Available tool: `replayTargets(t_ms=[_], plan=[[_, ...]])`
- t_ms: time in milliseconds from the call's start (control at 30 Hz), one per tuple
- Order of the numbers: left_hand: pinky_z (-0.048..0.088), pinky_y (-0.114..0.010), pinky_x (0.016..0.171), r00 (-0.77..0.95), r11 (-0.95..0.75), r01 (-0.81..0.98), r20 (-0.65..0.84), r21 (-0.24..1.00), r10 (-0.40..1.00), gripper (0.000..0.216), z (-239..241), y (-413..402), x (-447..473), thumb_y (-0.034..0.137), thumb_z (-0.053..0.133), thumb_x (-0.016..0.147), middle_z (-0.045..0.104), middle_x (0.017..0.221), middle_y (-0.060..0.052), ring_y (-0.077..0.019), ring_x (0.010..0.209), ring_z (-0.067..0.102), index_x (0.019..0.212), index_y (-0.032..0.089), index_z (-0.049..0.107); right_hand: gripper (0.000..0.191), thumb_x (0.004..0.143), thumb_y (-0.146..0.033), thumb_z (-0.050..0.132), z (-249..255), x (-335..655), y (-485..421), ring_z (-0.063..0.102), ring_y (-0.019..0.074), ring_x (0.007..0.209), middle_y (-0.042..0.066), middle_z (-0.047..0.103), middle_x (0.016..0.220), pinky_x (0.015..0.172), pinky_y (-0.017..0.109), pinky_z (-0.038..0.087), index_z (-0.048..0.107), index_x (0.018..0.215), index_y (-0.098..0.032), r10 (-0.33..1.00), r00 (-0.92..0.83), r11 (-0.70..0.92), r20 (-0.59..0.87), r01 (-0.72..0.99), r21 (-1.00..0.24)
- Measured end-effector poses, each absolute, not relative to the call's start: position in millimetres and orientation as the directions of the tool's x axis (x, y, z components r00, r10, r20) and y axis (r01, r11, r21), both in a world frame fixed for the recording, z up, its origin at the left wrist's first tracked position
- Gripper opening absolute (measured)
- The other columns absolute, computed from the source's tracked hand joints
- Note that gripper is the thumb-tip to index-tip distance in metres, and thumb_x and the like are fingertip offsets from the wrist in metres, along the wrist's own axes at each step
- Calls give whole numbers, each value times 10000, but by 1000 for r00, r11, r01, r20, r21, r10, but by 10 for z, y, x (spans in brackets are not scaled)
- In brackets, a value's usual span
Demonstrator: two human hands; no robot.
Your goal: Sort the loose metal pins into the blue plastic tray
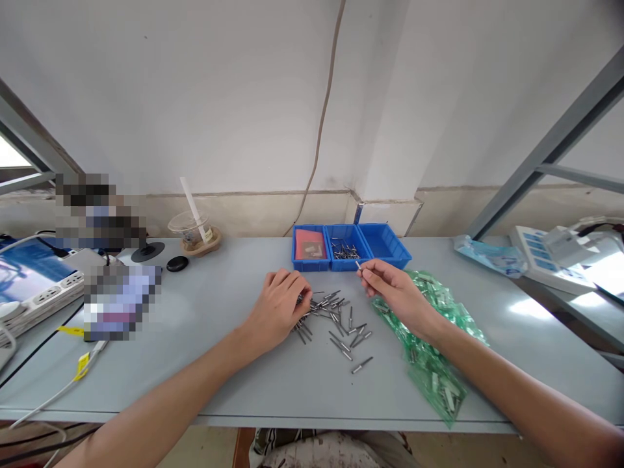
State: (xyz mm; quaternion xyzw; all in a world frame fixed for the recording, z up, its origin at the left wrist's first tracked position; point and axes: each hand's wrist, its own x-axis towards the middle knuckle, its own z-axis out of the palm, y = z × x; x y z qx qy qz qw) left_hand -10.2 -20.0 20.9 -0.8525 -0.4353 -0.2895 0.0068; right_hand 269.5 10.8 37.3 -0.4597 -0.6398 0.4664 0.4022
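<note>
My right hand (387, 286) pinches a small metal pin (359, 266) between thumb and fingertips, just in front of the blue bins. The pin has a bright end and points up and left. My left hand (281, 305) is curled over the left side of a loose pile of metal pins (336, 312) on the table. Its fingertips are partly hidden, and whatever they grip cannot be made out. Each loose pin has a thick shiny part and a thinner dark part. One pin (362, 365) lies apart, nearer the front edge.
Behind the pile stand three joined blue bins: one with a pink card (311, 246), a middle bin (347, 265) with pins, and a right bin (385, 240). Green plastic bags (439, 364) of parts lie under my right forearm. A cup (190, 224), power strip (53, 296) and cables are left.
</note>
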Motion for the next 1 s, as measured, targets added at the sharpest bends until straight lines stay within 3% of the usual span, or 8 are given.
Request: replayTargets(t_ms=[267,433,733,1000], plan=[[405,-393,889,443,-618,742,503,259,742,94,194,-196,-103,167,527,1042,665,985,-24,-225,951,544,968,214,564,345,968,-576,681,394,2685,102,475,152,719,14,564,855,717,324,477,701,1006,-233,962,-272,40,37,4,-999],[408,-393,891,436,-619,742,516,257,737,81,178,-192,-98,146,567,1008,669,984,-22,-227,949,544,964,214,565,308,948,-556,718,394,2692,99,531,161,770,0,576,882,761,327,484,668,1014,-259,969,-240,72,57,56,-996],[417,-402,896,436,-611,751,508,249,743,94,181,-196,-98,128,598,976,669,986,-22,-231,954,544,960,218,573,336,941,-588,701,388,2696,97,518,173,752,-13,558,817,695,320,451,627,970,-261,969,-202,195,140,287,-938],[417,-404,891,451,-619,752,507,226,734,114,179,-190,-95,109,598,967,679,993,-25,-233,956,555,946,221,593,377,932,-634,695,439,2679,65,513,169,741,4,560,838,703,320,469,679,964,-259,968,-244,98,52,179,-979]])
